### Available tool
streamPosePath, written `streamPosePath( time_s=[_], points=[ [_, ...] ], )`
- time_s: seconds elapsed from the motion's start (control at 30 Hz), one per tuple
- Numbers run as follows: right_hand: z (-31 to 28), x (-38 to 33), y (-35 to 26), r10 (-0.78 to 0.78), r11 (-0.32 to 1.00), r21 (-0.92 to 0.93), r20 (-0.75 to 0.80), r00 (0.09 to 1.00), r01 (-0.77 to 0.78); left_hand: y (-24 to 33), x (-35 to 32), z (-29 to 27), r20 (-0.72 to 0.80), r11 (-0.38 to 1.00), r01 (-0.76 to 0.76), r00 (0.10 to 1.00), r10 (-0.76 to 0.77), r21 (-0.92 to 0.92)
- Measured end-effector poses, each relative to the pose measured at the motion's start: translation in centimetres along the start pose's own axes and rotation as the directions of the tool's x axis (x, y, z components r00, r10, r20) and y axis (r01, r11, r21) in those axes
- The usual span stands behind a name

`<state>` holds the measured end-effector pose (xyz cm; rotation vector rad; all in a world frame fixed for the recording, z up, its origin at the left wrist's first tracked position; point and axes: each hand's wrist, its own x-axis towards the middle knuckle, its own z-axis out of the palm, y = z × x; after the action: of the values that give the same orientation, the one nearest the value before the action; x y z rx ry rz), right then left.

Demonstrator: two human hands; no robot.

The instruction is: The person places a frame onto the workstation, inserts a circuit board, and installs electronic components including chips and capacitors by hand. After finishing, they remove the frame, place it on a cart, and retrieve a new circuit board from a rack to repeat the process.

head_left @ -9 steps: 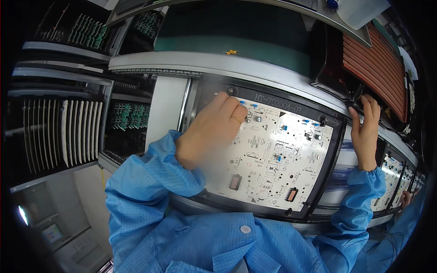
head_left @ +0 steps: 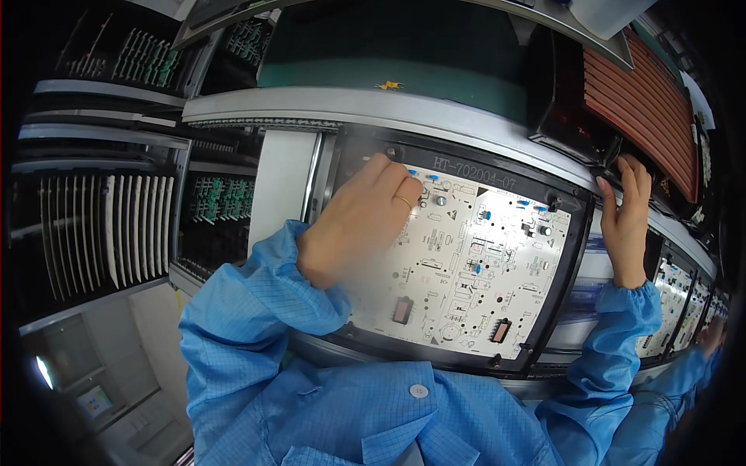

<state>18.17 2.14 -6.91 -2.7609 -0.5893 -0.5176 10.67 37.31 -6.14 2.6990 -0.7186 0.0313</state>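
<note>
A pale circuit board (head_left: pixel 497 299) with blue, black and silver parts lies in a black frame (head_left: pixel 466 168) in front of me. My left hand (head_left: pixel 361 213) rests over the board's upper left corner, its fingers curled down and pressed together beside small blue parts. Whatever they pinch, if anything, is hidden beneath the hand. To the right, my right hand (head_left: pixel 628 225) is raised by the rail, near a dark bin (head_left: pixel 571 101). Its thumb stands apart from the fingers, and nothing shows between them.
At left, racks hold several pale boards (head_left: pixel 140 225) and green boards (head_left: pixel 223 198). Small yellow pieces (head_left: pixel 389 85) lie on a green surface beyond the metal rail (head_left: pixel 350 105). Ribbed brown trays (head_left: pixel 641 109) stand at far right. More boards (head_left: pixel 668 299) and another person's blue sleeve (head_left: pixel 676 384) show at right.
My right hand has shifted very slightly, its fingers bending a little more toward the bin's edge. The left hand stays in place. At right, the other person's hand has moved.
</note>
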Motion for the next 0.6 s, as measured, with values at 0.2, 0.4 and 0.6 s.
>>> streamPosePath(
  time_s=[0.2, 0.4, 0.6],
  points=[
    [-0.03, 0.00, -0.14, 0.010, 1.000, 0.005, 0.004, 1.000, -0.010, 0.02, 0.01, -0.01, 0.002, 1.000, -0.003, 1.000, 0.003, -0.009],
    [0.10, -0.12, 0.08, 0.004, 1.000, -0.004, -0.004, 1.000, -0.004, 0.11, 0.27, -0.04, 0.019, 1.000, -0.011, 1.000, 0.012, -0.016],
    [-0.35, 0.23, 0.09, -0.021, 1.000, -0.012, -0.011, 1.000, 0.021, 0.09, 0.41, -0.20, 0.003, 0.999, -0.030, 1.000, 0.030, -0.036]
  ],
)
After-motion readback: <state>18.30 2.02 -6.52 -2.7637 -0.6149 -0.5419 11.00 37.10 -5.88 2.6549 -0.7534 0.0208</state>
